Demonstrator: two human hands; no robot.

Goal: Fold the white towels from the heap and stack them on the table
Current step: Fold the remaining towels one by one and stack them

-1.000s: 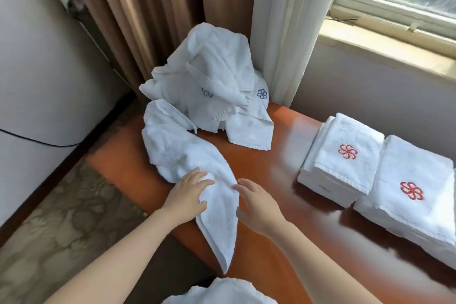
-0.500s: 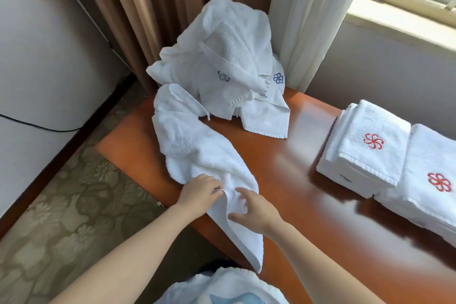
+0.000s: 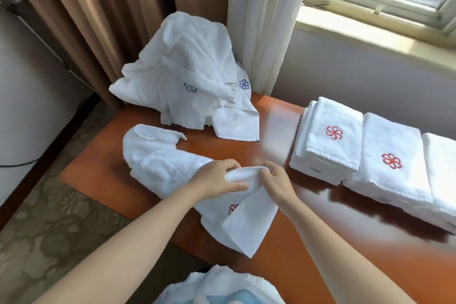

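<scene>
1. The left hand point(image 3: 216, 177) and the right hand point(image 3: 277, 181) each pinch the same raised edge of a white towel point(image 3: 160, 165), fingers curled round the cloth.
2. That towel lies crumpled on the near left of the bench point(image 3: 278, 118).
3. The heap point(image 3: 187, 81) sits at the far left; the folded stacks point(image 3: 333, 136) line the right.

The glossy orange-brown worktop point(image 3: 271, 131) bore a heap of crumpled white towels point(image 3: 187, 76) at its far left corner. Before the heap lay a loose towel point(image 3: 158, 163), rumpled and running toward the near edge. On the right stood three stacks of folded towels point(image 3: 330, 136) in a row, side by side; two showed red flower marks.
</scene>
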